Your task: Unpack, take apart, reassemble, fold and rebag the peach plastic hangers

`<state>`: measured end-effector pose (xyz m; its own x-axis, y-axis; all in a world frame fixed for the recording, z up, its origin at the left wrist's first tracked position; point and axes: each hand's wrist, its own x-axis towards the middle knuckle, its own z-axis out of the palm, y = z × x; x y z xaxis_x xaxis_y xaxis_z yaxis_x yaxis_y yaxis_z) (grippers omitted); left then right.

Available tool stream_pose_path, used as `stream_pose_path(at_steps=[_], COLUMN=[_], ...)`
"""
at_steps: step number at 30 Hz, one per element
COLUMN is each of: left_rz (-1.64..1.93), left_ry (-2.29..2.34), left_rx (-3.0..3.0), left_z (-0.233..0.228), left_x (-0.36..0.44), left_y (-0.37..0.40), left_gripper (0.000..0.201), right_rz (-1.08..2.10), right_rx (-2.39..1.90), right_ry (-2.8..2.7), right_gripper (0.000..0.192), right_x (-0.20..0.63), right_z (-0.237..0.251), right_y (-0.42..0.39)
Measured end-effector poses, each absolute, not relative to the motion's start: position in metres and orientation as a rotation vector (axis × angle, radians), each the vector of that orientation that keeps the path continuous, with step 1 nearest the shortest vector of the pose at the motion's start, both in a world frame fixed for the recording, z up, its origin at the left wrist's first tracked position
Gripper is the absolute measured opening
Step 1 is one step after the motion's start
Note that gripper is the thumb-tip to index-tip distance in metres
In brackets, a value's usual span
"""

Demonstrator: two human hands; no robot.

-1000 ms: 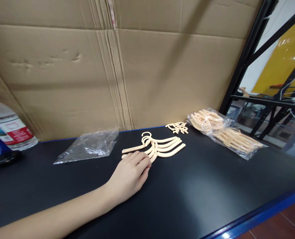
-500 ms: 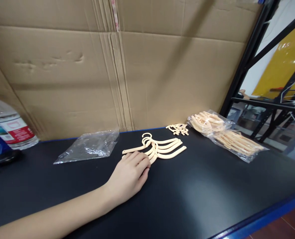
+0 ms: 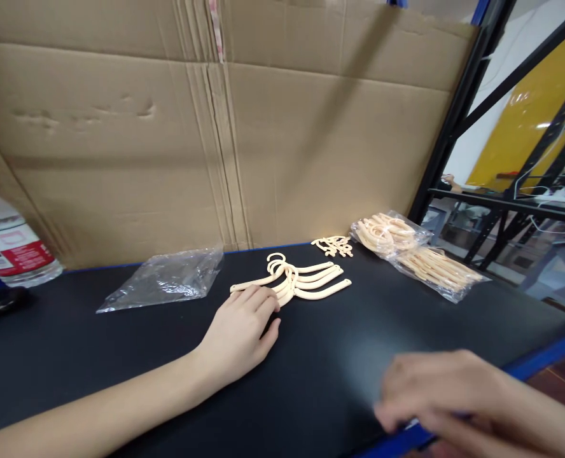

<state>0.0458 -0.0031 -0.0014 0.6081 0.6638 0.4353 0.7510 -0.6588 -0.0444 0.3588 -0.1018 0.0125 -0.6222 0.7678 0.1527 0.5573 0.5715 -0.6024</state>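
Cream plastic hangers [image 3: 301, 283], fanned stack, lying flat on black tabletop

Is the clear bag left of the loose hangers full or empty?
Empty, as far as shows: the clear bag lies flat and crumpled on the table, nothing visible inside.

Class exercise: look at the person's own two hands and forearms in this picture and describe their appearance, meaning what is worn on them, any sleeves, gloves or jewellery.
Both are bare. The left hand has no glove, ring or watch, and its forearm shows no sleeve right to the picture's edge. The right hand is motion-blurred at the lower right; no glove or sleeve shows on it, but finer details cannot be told.
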Motion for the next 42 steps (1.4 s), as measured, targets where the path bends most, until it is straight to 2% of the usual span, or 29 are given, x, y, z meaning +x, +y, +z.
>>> stream_pose_path(at_steps=[2, 5, 8, 11, 16, 19, 22, 27, 32, 37, 42], left_rz=[-0.515, -0.425, -0.259, -0.155, -0.249, -0.298, -0.338, -0.292, -0.226, -0.296, -0.512], left_ry=[-1.194, -1.265, -1.4, -1.449, -1.435, -1.432, -1.526, -1.766, -1.828, -1.663, -1.229], left_rx=[-2.617, -2.602, -2.622, -2.65, -2.459, -2.354, -2.205, -2.051, -2.078, -2.095, -2.522], left_z=[0.0, 0.0, -0.004, -0.008, -0.001, 0.017, 0.035, 0.045, 0.042, 0.04, 0.019], left_x=[0.047, 0.05, 0.05, 0.044, 0.025, 0.015, 0.004, -0.016, -0.022, 0.001, 0.032], left_y=[-0.009, -0.015, -0.011, 0.008, 0.046, 0.051, 0.052, 0.064, 0.07, 0.057, 0.034], left_gripper=[0.021, 0.048, 0.067, 0.074, 0.068, 0.058, 0.05, 0.055, 0.053, 0.053, 0.033], right_rz=[0.429, 0.204, 0.016, -0.041, -0.122, -0.167, -0.206, -0.191, -0.112, -0.058, -0.047], right_rx=[-1.04, -1.029, -1.105, -1.168, -1.19, -1.126, -1.009, -0.805, -0.797, -0.817, -0.877], right_ry=[-2.403, -2.56, -2.659, -2.71, -2.601, -2.554, -2.537, -2.476, -2.43, -2.415, -2.376], right_gripper=[0.041, 0.053, 0.066, 0.063, 0.057, 0.055, 0.046, 0.026, 0.021, 0.02, 0.019], right_x=[0.345, 0.322, 0.305, 0.29, 0.264, 0.258, 0.264, 0.282, 0.288, 0.286, 0.289], right_z=[0.031, 0.039, 0.021, -0.004, -0.018, -0.016, -0.014, -0.014, -0.02, -0.021, -0.021], right_y=[-0.084, -0.04, 0.011, 0.056, 0.1, 0.101, 0.089, 0.074, 0.075, 0.077, 0.079])
